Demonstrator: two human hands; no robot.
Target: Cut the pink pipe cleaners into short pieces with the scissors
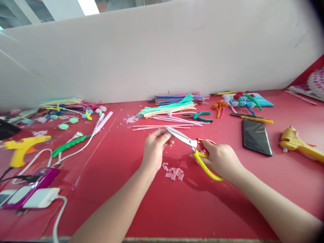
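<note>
Head view: the right hand [222,158] is wrapped around the yellow loops of a pair of scissors [188,141], fingers through the handles and closed firmly. The steel blades point left and look nearly shut. At their tips, the left hand [154,148] has thumb and fingertips pinched together. Whatever sits in that pinch is too small and too covered to make out.

Both hands hover low over the red table [202,209], above a little heap of cut pink bits [174,172]. Long pink strips [162,127] lie just beyond the hands.

The scissors are probably rigid and fairly heavy for their size, and best held by the handles, as now, clear of the edges. The pink bits look feather-light and soft (a breath might scatter them), so a fingertip pinch suits them.

Teal pliers [201,116], a dark phone [256,136] and a yellow glue gun [300,145] lie farther off.
</note>
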